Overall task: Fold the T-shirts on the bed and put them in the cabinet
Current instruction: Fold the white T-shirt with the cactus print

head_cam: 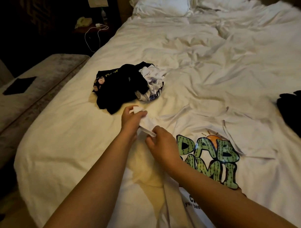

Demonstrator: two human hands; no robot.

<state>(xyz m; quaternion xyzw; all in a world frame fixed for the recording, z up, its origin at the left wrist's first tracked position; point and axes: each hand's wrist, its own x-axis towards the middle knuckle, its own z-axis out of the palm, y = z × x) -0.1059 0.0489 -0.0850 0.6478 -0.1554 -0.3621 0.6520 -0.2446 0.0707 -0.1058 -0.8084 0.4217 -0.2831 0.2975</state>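
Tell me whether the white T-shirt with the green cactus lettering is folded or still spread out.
Mostly spread, not folded: the white T-shirt with green cactus lettering lies print-up on the white bed, while the left hand and right hand grip one sleeve.

Looking like a bedroom, maybe a hotel room; a wide bed (pixel 204 62) is taking up most of the view, wearing a rumpled white duvet with two white pillows (pixel 161 5) lying at the head. A dark nightstand (pixel 91 29) is standing beside it, carrying a white charger cable (pixel 96 32); a padded bench (pixel 36 88) is sitting alongside.
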